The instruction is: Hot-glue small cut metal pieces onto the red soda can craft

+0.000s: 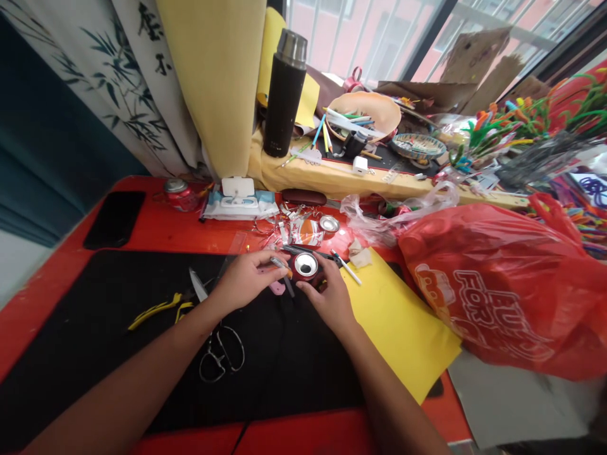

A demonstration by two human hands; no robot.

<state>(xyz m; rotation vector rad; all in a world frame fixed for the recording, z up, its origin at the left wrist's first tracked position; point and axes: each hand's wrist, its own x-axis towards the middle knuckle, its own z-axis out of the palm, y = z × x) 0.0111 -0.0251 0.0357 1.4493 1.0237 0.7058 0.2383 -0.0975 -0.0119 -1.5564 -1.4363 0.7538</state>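
Note:
My right hand (327, 300) grips a red aluminium can (306, 266) lying on its side, with its round silver end facing up and toward me. My left hand (245, 279) sits just left of the can and pinches a small silver tool (279, 263), its tip close to the can's rim. The tool's exact kind is unclear. Left of my left wrist lie open scissors (220, 354) with a bare blade and dark looped handles. Yellow-handled pliers (159, 311) rest further left on the black desk mat (118, 303).
Cut metal scraps and a small round can end (329, 224) lie beyond my hands on the red table (156, 230). A yellow foam sheet (398, 322) lies to the right, under a large red plastic bag (493, 291). A black thermos (284, 95) stands on the cluttered shelf behind.

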